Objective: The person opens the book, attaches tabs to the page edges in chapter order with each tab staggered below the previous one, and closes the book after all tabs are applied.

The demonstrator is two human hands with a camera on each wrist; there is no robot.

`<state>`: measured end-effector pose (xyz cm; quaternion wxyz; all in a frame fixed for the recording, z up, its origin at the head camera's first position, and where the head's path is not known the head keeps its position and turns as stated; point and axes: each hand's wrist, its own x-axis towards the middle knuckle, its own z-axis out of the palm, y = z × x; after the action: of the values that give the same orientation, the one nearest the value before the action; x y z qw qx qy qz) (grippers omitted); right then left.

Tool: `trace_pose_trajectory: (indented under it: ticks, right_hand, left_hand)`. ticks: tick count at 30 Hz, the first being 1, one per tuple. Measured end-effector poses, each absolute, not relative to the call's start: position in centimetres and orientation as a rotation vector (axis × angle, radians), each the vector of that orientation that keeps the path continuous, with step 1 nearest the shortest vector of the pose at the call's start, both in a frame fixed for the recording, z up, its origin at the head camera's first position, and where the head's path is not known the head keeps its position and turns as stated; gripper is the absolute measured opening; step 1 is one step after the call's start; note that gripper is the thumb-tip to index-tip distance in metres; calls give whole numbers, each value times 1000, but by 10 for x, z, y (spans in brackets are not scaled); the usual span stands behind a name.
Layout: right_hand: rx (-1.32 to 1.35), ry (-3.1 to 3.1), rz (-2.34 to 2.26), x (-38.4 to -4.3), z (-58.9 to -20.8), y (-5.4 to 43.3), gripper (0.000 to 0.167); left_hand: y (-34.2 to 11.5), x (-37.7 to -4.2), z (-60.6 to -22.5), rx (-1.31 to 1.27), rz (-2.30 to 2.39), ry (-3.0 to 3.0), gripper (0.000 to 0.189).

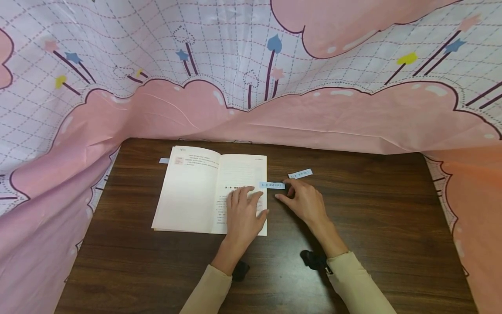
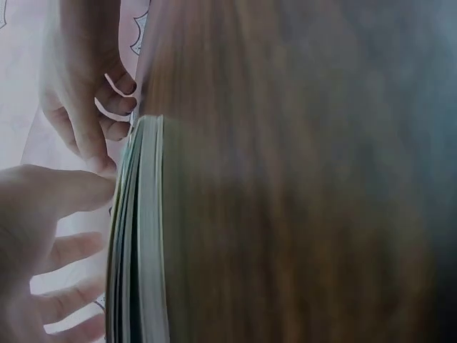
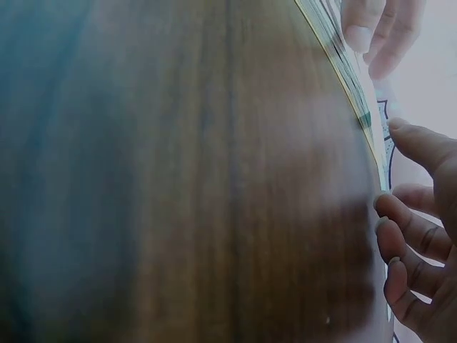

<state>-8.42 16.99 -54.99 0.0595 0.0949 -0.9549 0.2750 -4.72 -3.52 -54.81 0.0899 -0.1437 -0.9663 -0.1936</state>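
Observation:
An open book (image 1: 186, 192) lies on the table, with printed text on its right page. My left hand (image 1: 243, 211) rests on that page with its fingers spread. In the left wrist view, the left hand (image 2: 43, 236) is beside the book's page edges (image 2: 150, 229). A pale blue paper strip (image 1: 272, 186) with handwriting overlaps the right page's edge and sticks out to the right. My right hand (image 1: 307, 200) is at the strip's outer end, index fingertip right by it, thumb apart below. In the right wrist view, the right hand (image 3: 421, 221) has loosely bent fingers.
A second handwritten blue strip (image 1: 300, 174) lies on the table behind the right hand. Another blue strip (image 1: 164, 160) pokes out from the book's left edge. The dark wooden table (image 1: 372, 218) is bordered by a patterned pink and white cloth (image 1: 333, 117).

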Motion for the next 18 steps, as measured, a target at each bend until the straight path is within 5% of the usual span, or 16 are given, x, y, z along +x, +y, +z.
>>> trace_pose_trajectory:
  ticks: [18]
  right_hand:
    - [262,-2878,847,-77,-552,169,50]
  left_hand:
    - [-30,-43,-551,-393,-588,-2924,67]
